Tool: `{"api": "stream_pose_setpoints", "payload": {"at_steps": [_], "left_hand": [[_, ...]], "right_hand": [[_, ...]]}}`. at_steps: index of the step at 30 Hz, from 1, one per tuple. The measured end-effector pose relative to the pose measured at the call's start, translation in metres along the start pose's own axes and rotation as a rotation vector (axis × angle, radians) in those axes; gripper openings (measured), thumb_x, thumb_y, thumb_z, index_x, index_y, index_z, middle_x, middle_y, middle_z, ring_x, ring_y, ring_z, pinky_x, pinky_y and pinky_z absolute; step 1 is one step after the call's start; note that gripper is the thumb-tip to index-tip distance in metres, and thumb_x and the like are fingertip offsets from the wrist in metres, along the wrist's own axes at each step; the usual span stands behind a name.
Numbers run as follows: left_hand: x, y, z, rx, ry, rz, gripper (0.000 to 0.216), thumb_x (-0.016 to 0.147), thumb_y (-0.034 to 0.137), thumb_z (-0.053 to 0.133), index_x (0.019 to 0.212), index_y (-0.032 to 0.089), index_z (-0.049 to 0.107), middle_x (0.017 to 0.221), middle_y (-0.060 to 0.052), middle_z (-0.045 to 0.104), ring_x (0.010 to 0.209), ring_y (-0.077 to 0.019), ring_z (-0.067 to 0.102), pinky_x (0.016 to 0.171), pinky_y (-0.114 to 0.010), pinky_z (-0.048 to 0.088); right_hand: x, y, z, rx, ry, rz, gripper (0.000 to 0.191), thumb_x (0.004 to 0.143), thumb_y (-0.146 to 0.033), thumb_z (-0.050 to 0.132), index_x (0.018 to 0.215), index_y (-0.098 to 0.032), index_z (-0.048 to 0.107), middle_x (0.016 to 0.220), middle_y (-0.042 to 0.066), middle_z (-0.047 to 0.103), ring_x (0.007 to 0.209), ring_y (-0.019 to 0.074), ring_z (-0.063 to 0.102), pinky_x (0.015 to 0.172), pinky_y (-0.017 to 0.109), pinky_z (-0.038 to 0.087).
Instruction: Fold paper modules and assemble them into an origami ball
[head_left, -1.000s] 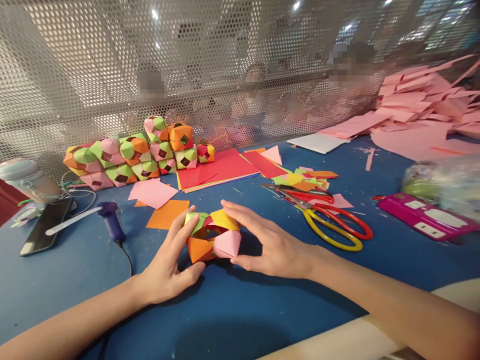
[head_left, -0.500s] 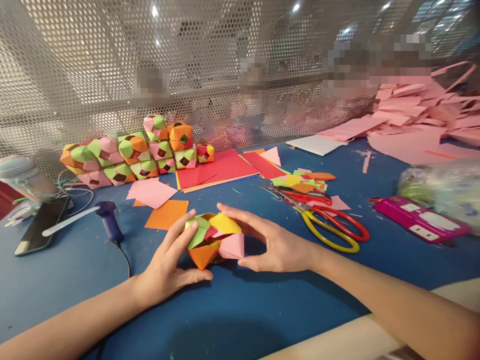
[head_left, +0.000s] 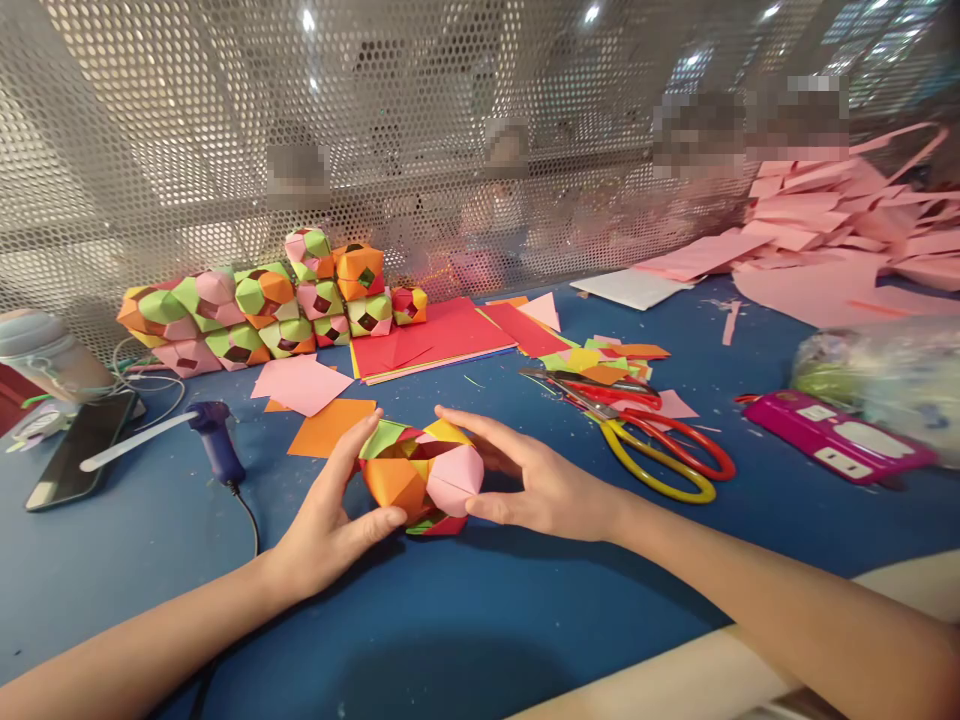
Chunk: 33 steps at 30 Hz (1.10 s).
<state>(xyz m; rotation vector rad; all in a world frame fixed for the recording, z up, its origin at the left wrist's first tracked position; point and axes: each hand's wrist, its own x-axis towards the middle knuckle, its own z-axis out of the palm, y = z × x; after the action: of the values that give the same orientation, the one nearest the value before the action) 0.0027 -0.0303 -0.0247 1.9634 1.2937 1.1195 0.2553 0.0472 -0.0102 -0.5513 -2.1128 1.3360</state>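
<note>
A folded paper cube (head_left: 420, 476) in orange, pink, green, yellow and red rests on the blue table (head_left: 480, 620). My left hand (head_left: 330, 525) cups its left side, thumb under the orange face and fingers on the green top. My right hand (head_left: 540, 480) presses its right side, fingers over the yellow top and thumb beside the pink face. Both hands grip the cube between them.
A stack of similar paper cubes (head_left: 262, 305) lines the mesh screen (head_left: 225, 120). Red paper sheets (head_left: 435, 340), pink and orange squares (head_left: 315, 405), red and yellow scissors (head_left: 645, 430), a glue gun (head_left: 214, 450), a phone (head_left: 79, 450) and a magenta case (head_left: 840, 435) lie around. Pink paper (head_left: 825, 230) is heaped far right.
The cube has turned between my hands: the orange face came up toward me and the pink face rounded out. Both hands shifted slightly around it.
</note>
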Motion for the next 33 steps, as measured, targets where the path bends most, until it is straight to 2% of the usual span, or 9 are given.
{"api": "stream_pose_setpoints", "payload": {"at_steps": [5,8,12,15,20,25,28,33], "left_hand": [[0.0020,0.0032,-0.0024,-0.094,-0.043,-0.085,0.065,0.092,0.047,0.052,0.150,0.029,0.029,0.160,-0.007,0.026,0.144,-0.0272,0.030,0.119,-0.042,0.024],[0.0038,0.0076,-0.0030,-0.100,-0.048,-0.130,0.065,0.093,0.052,0.047,0.150,0.027,0.030,0.158,-0.006,0.030,0.145,-0.0274,0.029,0.120,-0.044,0.023],[0.0046,0.0086,-0.0033,-0.111,-0.049,-0.176,0.068,0.091,0.055,0.047,0.151,0.029,0.028,0.157,-0.005,0.033,0.145,-0.0280,0.029,0.119,-0.045,0.024],[0.0045,0.0068,-0.0032,-0.155,-0.064,-0.163,0.068,0.092,0.053,0.049,0.152,0.030,0.026,0.158,-0.005,0.031,0.144,-0.0280,0.030,0.117,-0.043,0.029],[0.0049,0.0076,-0.0035,-0.201,-0.089,-0.129,0.065,0.093,0.050,0.048,0.151,0.030,0.027,0.157,-0.004,0.034,0.142,-0.0266,0.035,0.114,-0.040,0.036],[0.0042,0.0097,-0.0044,-0.097,-0.134,-0.081,0.068,0.091,0.051,0.051,0.151,0.030,0.027,0.159,-0.004,0.029,0.144,-0.0283,0.030,0.119,-0.042,0.026],[0.0037,0.0095,-0.0041,-0.091,-0.154,-0.069,0.068,0.090,0.050,0.053,0.151,0.031,0.028,0.160,-0.005,0.025,0.145,-0.0293,0.029,0.119,-0.044,0.026],[0.0052,0.0078,-0.0044,-0.132,-0.181,-0.092,0.063,0.088,0.041,0.061,0.146,0.032,0.037,0.157,-0.005,0.032,0.146,-0.0281,0.025,0.119,-0.043,0.026]], "right_hand": [[-0.0007,0.0001,-0.0005,0.144,-0.024,0.100,0.077,0.080,-0.042,0.072,0.146,-0.025,0.035,0.148,0.013,0.045,0.124,0.0262,0.057,0.102,0.043,0.050],[-0.0006,0.0016,0.0000,0.194,-0.026,0.118,0.077,0.080,-0.045,0.071,0.145,-0.023,0.036,0.142,0.013,0.051,0.119,0.0257,0.061,0.099,0.041,0.052],[0.0007,0.0017,0.0009,0.258,-0.012,0.125,0.072,0.081,-0.049,0.068,0.142,-0.024,0.040,0.140,0.011,0.055,0.123,0.0269,0.058,0.098,0.041,0.053],[0.0009,0.0006,0.0013,0.291,-0.010,0.092,0.069,0.083,-0.050,0.066,0.141,-0.024,0.041,0.139,0.010,0.056,0.124,0.0263,0.057,0.099,0.041,0.052],[-0.0017,0.0014,0.0015,0.222,-0.028,0.098,0.071,0.084,-0.046,0.066,0.145,-0.026,0.038,0.141,0.011,0.054,0.119,0.0260,0.061,0.096,0.041,0.053],[-0.0023,0.0041,0.0033,0.020,-0.032,0.022,0.071,0.086,-0.043,0.064,0.148,-0.024,0.034,0.144,0.011,0.050,0.128,0.0244,0.053,0.107,0.043,0.045],[-0.0020,0.0047,0.0047,-0.059,-0.022,-0.003,0.068,0.087,-0.043,0.063,0.147,-0.024,0.036,0.143,0.011,0.052,0.127,0.0246,0.054,0.106,0.044,0.045],[-0.0024,0.0044,0.0042,-0.147,0.007,-0.016,0.065,0.086,-0.041,0.063,0.145,-0.023,0.040,0.147,0.011,0.047,0.131,0.0257,0.050,0.108,0.045,0.044]]}}
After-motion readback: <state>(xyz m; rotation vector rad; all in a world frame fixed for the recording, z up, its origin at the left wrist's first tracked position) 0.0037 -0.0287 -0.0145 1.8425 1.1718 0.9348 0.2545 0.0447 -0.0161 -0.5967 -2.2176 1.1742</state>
